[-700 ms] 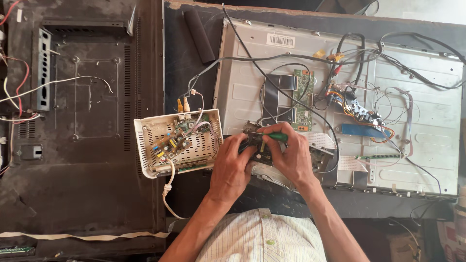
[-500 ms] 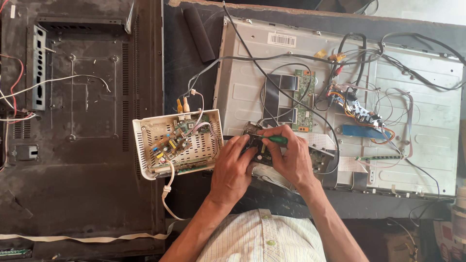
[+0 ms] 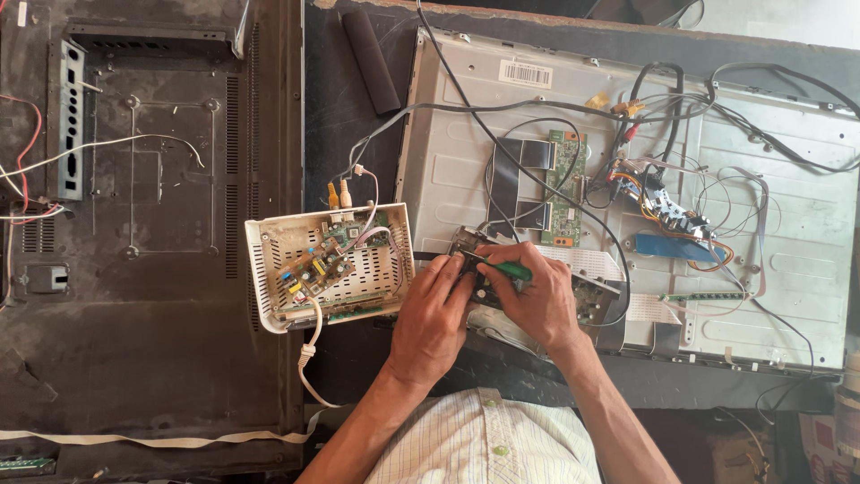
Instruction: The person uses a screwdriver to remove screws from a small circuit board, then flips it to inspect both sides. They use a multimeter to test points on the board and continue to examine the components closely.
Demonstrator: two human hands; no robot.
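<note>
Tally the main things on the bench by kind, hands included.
Hands: 2, left hand and right hand
Green-handled screwdriver: 1
Open white box with circuit board: 1
Metal screen back panel: 1
Black plastic back cover: 1
Black cylinder: 1
Total: 7

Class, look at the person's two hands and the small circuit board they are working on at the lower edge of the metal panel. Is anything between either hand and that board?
Nothing visible does. The left hand and the right hand are both already on the small circuit board, with the green-handled screwdriver in the right hand. The white open box lies off to the left, apart.
</note>
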